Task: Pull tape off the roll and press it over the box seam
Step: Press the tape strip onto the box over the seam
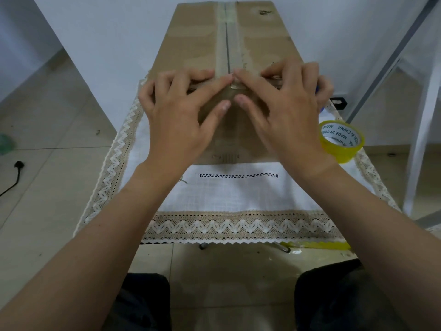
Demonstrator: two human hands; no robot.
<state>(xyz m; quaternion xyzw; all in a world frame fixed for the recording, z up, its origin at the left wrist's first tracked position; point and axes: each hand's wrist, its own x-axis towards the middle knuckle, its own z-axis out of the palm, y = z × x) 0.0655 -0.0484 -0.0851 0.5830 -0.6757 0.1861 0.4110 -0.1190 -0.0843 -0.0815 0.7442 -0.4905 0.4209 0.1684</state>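
Observation:
A long brown cardboard box [191, 39] lies on a small cloth-covered table, its centre seam [228, 44] running away from me under a strip of clear tape. My left hand [181, 111] and my right hand [276, 103] lie spread over the box's near top edge, fingertips meeting at the seam and thumbs pressed on the front face where the tape end folds down. The yellow tape roll [341, 140] sits on the table to the right of the box, apart from both hands.
A white cloth with lace trim [238, 199] covers the table. A yellow-handled tool [315, 246] lies at the table's near right edge. A white frame [420, 139] stands at the right; a black cable [14, 173] lies on the tiled floor at left.

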